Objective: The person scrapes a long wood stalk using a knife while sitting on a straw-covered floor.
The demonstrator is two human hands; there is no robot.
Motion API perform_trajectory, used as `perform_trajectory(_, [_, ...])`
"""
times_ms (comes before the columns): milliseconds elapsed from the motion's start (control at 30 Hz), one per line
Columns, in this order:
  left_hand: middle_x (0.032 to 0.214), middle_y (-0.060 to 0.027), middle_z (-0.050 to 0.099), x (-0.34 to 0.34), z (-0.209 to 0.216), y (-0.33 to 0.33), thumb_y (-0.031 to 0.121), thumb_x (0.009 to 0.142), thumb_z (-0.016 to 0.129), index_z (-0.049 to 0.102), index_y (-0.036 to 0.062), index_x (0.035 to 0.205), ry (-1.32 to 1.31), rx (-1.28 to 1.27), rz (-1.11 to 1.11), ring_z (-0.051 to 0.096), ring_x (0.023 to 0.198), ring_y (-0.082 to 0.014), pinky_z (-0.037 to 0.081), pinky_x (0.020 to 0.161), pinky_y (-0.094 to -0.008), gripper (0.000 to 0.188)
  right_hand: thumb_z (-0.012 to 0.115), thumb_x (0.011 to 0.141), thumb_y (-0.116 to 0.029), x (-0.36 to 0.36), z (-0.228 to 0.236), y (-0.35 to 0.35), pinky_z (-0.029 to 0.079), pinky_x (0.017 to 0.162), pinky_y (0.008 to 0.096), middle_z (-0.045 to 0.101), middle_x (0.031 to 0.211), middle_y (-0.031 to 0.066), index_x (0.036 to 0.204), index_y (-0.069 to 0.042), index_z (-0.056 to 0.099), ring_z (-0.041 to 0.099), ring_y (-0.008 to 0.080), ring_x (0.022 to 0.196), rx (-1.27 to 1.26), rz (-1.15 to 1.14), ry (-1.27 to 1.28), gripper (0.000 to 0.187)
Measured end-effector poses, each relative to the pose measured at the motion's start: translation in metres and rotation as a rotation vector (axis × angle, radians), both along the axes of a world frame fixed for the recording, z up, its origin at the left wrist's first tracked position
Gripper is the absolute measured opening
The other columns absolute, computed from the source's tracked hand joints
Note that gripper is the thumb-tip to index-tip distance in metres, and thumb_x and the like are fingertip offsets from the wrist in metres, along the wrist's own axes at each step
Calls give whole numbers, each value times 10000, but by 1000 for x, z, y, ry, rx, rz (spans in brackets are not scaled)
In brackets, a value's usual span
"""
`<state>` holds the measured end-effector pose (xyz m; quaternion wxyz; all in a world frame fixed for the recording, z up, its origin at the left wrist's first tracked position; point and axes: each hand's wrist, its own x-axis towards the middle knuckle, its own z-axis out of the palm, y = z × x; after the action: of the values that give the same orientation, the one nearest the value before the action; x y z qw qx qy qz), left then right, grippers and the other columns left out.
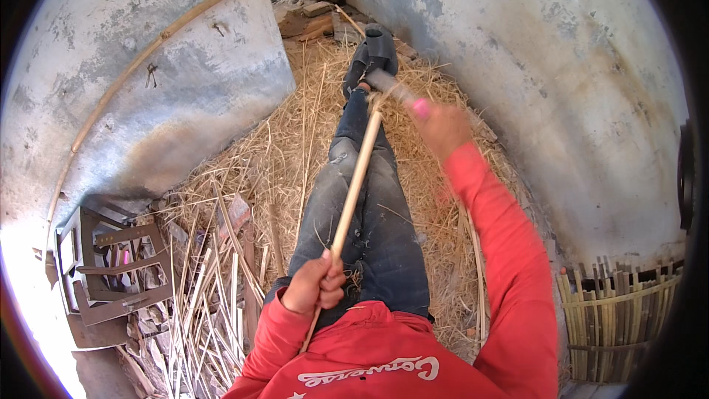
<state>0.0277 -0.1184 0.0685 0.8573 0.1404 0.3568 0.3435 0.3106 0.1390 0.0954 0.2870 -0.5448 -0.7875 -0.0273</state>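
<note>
Seated on the floor, legs (369,214) in dark jeans stretched out over straw litter (295,148). Left hand (316,283) near the lap, fingers wrapped tight round the lower end of a pale bamboo stick (356,181), which slants up along the legs. Loose split strips (199,303) heaped at the person's left, a grey plastic stool (111,266) on its side beyond them. Woven bamboo basket (620,314) at right. Farther out, right hand (441,127), blurred, closed on the handle of a blade (388,83) that meets the stick's far tip, near the feet. Concrete walls (561,66) close in both sides.
</note>
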Motion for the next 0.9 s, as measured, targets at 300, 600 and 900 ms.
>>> perform_trajectory(300, [622, 57, 256, 4, 1, -1, 511, 1085, 368, 410, 134, 828, 16, 74, -18, 197, 488, -62, 159, 436, -254, 458, 494, 1064, -413, -6, 32, -65, 393, 521, 375, 541, 614, 89, 909, -21, 660, 490, 220, 516, -127, 170, 432, 453])
perform_trajectory(600, [636, 54, 251, 10, 3, 2, 517, 1084, 368, 411, 126, 842, 72, 152, -24, 201, 504, -66, 170, 448, -254, 461, 491, 1070, -424, -19, 21, -87, 333, 505, 345, 449, 549, 23, 782, 3, 620, 424, 111, 530, -356, 183, 563, 531])
perform_trajectory(900, [657, 46, 256, 6, -7, 2, 470, 1101, 350, 423, 112, 882, 80, 148, 1, 218, 511, -71, 181, 454, -251, 426, 503, 1043, -475, -44, 14, -124, 369, 484, 454, 472, 528, 212, 735, -6, 675, 480, 340, 452, -526, 336, 409, 587])
